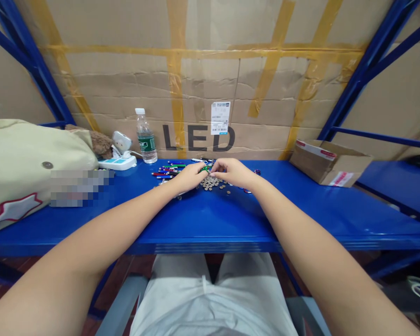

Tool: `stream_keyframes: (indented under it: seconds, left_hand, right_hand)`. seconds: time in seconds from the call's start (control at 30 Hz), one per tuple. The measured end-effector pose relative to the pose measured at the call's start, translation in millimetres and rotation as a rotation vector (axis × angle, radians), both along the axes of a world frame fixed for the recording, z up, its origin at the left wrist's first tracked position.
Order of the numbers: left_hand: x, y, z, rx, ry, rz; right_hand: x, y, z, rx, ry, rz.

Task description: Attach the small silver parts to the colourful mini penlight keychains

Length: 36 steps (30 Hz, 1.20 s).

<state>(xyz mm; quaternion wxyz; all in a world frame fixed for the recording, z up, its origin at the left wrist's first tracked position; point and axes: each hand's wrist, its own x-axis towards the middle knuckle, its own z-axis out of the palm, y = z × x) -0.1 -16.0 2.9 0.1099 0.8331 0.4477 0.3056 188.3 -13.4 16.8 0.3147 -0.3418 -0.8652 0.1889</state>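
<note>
Both my arms reach forward over a blue metal shelf [210, 219]. My left hand [191, 176] and my right hand [231, 171] meet at its far middle, fingers curled and pinched together around a small green item [206, 168] between them. Just below the hands lies a heap of small round metal pieces [213, 183]. To the left of the hands lie several thin coloured pen-like sticks [168, 171]. What exactly the fingers grip is too small to name.
A clear water bottle [146, 137] stands at the back left beside a white power strip [118, 162]. A beige bag [28, 163] fills the left end. An open cardboard box [327, 161] sits at the right. Taped cardboard [210, 70] forms the back wall.
</note>
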Motion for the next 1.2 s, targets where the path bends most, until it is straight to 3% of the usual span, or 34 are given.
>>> stream_keyframes:
  seconds: [0.17, 0.37, 0.53, 0.73, 0.93, 1.03, 1.2]
  left_hand:
    - [-0.4, -1.1, 3.4, -0.11, -0.232, -0.046]
    - [-0.8, 2.1, 2.1, -0.114, -0.275, -0.058]
    - [1.5, 3.9, -0.7, -0.19, -0.388, -0.06]
    - [1.1, 6.0, 0.0, -0.152, -0.328, -0.064]
    - [-5.3, 0.2, 4.8, -0.122, -0.115, -0.034]
    - [-6.5, -3.8, 7.8, -0.144, -0.083, -0.087]
    - [-5.6, -2.7, 6.3, -0.225, -0.207, -0.175]
  right_hand:
    - [2.5, 3.2, -2.0, 0.046, -0.037, -0.024]
    - [0.2, 2.0, -4.3, 0.087, -0.074, -0.076]
    - [-5.3, -7.6, -1.2, 0.219, -0.371, -0.13]
    - [-19.3, -10.2, -5.5, 0.333, -0.571, -0.327]
    - [-8.5, -0.1, -3.6, 0.219, -0.458, -0.461]
    - [-3.0, 1.7, -2.3, 0.21, -0.385, -0.459]
    - [-6.4, -1.0, -3.2, 0.225, -0.43, -0.398]
